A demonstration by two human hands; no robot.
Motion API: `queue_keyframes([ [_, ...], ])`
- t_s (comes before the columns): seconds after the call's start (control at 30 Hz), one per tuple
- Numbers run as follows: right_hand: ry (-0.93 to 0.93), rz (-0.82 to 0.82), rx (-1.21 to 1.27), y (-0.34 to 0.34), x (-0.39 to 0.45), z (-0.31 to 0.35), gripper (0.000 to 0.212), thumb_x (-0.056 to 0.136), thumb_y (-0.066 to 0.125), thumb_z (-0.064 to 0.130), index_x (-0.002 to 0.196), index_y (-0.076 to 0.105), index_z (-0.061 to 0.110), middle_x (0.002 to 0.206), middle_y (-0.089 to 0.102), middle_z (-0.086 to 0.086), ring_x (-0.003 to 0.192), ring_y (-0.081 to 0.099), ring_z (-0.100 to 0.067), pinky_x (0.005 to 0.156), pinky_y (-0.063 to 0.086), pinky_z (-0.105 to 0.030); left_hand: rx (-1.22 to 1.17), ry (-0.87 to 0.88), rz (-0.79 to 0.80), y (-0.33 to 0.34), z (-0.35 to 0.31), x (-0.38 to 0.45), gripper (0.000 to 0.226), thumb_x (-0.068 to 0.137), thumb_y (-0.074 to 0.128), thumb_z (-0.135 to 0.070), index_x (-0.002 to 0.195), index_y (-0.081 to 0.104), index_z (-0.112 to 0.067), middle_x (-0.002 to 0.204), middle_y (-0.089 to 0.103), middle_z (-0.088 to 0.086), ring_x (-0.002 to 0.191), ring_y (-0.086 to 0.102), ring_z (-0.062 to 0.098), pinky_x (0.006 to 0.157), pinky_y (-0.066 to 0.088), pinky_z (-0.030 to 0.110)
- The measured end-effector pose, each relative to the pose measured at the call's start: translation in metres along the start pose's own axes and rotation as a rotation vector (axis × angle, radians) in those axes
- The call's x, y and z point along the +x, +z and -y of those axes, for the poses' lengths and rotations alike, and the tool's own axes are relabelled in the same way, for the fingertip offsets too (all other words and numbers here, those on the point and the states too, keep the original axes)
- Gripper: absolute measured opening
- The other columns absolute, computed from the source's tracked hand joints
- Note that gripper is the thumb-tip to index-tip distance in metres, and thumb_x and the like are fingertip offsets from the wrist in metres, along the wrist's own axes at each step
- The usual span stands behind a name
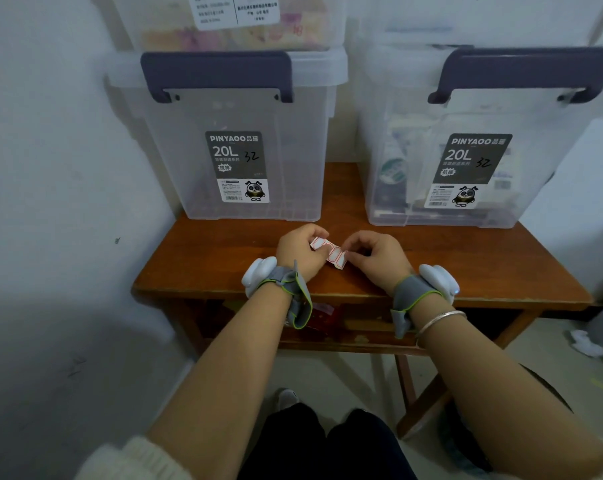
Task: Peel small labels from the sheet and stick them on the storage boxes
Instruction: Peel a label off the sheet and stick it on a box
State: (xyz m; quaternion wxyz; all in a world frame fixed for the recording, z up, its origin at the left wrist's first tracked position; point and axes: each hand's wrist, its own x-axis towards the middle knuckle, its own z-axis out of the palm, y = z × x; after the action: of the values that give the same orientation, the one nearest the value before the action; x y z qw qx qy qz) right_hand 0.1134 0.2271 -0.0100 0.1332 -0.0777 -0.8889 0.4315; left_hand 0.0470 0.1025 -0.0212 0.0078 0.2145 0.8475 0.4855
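Observation:
A small label sheet, white with red-bordered labels, is held between both hands just above the wooden table. My left hand grips its left end. My right hand pinches its right end, fingertips at the sheet's edge. Behind the hands stand two clear storage boxes with dark purple handles: the left box and the right box, each with a dark "20L" sticker on the front. The right box holds assorted items; the left one looks mostly see-through.
A third clear box is stacked on the left one. White walls close in on the left and right. A shelf under the table holds red items. Crumpled white paper lies on the floor at right.

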Motion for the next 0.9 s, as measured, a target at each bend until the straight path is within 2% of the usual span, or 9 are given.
queue_keyframes([
  [0.1, -0.010, -0.010, -0.010, 0.0001, -0.0005, -0.0003, 0.009, 0.081, 0.056, 0.000, 0.085, 0.063, 0.002, 0.096, 0.066, -0.017, 0.088, 0.058, -0.025, 0.073, 0.041, -0.020, 0.012, 0.003, 0.004, -0.0003, -0.0016, -0.0013, 0.019, 0.081, 0.060, -0.007, 0.100, 0.064, -0.007, 0.097, 0.070, 0.019, 0.085, 0.066, 0.034, 0.079, 0.053, 0.038],
  [0.23, -0.018, -0.005, 0.025, -0.0010, -0.0005, -0.0001, 0.013, 0.080, 0.055, -0.003, 0.078, 0.057, 0.010, 0.087, 0.060, -0.011, 0.083, 0.053, -0.018, 0.070, 0.042, -0.021, 0.031, 0.008, 0.009, -0.0012, -0.0036, -0.0013, 0.019, 0.082, 0.060, -0.007, 0.101, 0.063, -0.006, 0.097, 0.070, 0.019, 0.085, 0.066, 0.033, 0.078, 0.052, 0.036],
  [0.37, -0.019, 0.002, 0.023, -0.0003, 0.0003, -0.0012, 0.010, 0.079, 0.056, -0.003, 0.085, 0.058, 0.005, 0.084, 0.057, -0.004, 0.079, 0.052, -0.015, 0.059, 0.041, -0.007, 0.027, 0.006, 0.012, -0.0019, -0.0040, -0.0010, 0.019, 0.082, 0.059, -0.006, 0.101, 0.063, -0.005, 0.097, 0.070, 0.020, 0.086, 0.066, 0.034, 0.079, 0.052, 0.037],
  [0.5, -0.039, 0.001, -0.017, -0.0009, 0.0001, -0.0019, 0.023, 0.078, 0.054, -0.004, 0.067, 0.055, 0.016, 0.082, 0.058, -0.007, 0.079, 0.054, -0.026, 0.058, 0.038, -0.016, 0.033, 0.007, 0.008, -0.0018, -0.0046, -0.0027, 0.019, 0.083, 0.059, -0.007, 0.101, 0.063, -0.005, 0.096, 0.069, 0.020, 0.086, 0.065, 0.035, 0.080, 0.053, 0.040],
  [0.6, -0.041, -0.010, -0.016, -0.0011, -0.0003, -0.0004, 0.039, 0.077, 0.054, -0.005, 0.057, 0.043, 0.027, 0.090, 0.065, -0.019, 0.088, 0.059, -0.033, 0.071, 0.043, -0.025, 0.034, 0.012, 0.001, -0.0017, -0.0050, -0.0033, 0.019, 0.083, 0.059, -0.006, 0.101, 0.063, -0.004, 0.096, 0.069, 0.020, 0.085, 0.065, 0.035, 0.078, 0.052, 0.037],
  [0.67, -0.021, -0.012, -0.009, -0.0010, -0.0009, 0.0001, 0.034, 0.078, 0.055, -0.003, 0.060, 0.044, 0.024, 0.093, 0.065, -0.018, 0.088, 0.059, -0.029, 0.075, 0.046, -0.030, 0.038, 0.012, -0.003, -0.0019, -0.0053, -0.0033, 0.019, 0.083, 0.059, -0.006, 0.101, 0.063, -0.004, 0.095, 0.070, 0.020, 0.085, 0.066, 0.034, 0.077, 0.051, 0.035],
  [0.8, -0.013, 0.011, -0.003, -0.0009, -0.0009, -0.0001, 0.013, 0.078, 0.057, -0.002, 0.077, 0.057, 0.011, 0.082, 0.058, -0.007, 0.078, 0.052, -0.019, 0.061, 0.041, -0.008, 0.031, 0.008, -0.004, -0.0016, -0.0054, -0.0036, 0.019, 0.082, 0.059, -0.005, 0.101, 0.064, -0.004, 0.095, 0.070, 0.021, 0.086, 0.065, 0.034, 0.078, 0.051, 0.036],
  [0.87, -0.026, -0.001, -0.021, -0.0010, -0.0006, -0.0009, 0.026, 0.077, 0.055, -0.004, 0.065, 0.051, 0.018, 0.082, 0.060, -0.012, 0.078, 0.054, -0.026, 0.059, 0.039, -0.011, 0.031, 0.010, -0.003, -0.0013, -0.0051, -0.0035, 0.019, 0.083, 0.059, -0.006, 0.101, 0.064, -0.004, 0.094, 0.070, 0.021, 0.086, 0.065, 0.034, 0.077, 0.051, 0.035],
  [0.9, -0.027, -0.005, -0.029, -0.0010, -0.0007, -0.0013, 0.033, 0.077, 0.053, -0.004, 0.059, 0.047, 0.022, 0.085, 0.063, -0.016, 0.081, 0.056, -0.031, 0.063, 0.041, -0.018, 0.031, 0.011, -0.003, -0.0011, -0.0049, -0.0035, 0.019, 0.083, 0.059, -0.006, 0.101, 0.064, -0.004, 0.094, 0.070, 0.021, 0.085, 0.065, 0.034, 0.076, 0.050, 0.034],
])
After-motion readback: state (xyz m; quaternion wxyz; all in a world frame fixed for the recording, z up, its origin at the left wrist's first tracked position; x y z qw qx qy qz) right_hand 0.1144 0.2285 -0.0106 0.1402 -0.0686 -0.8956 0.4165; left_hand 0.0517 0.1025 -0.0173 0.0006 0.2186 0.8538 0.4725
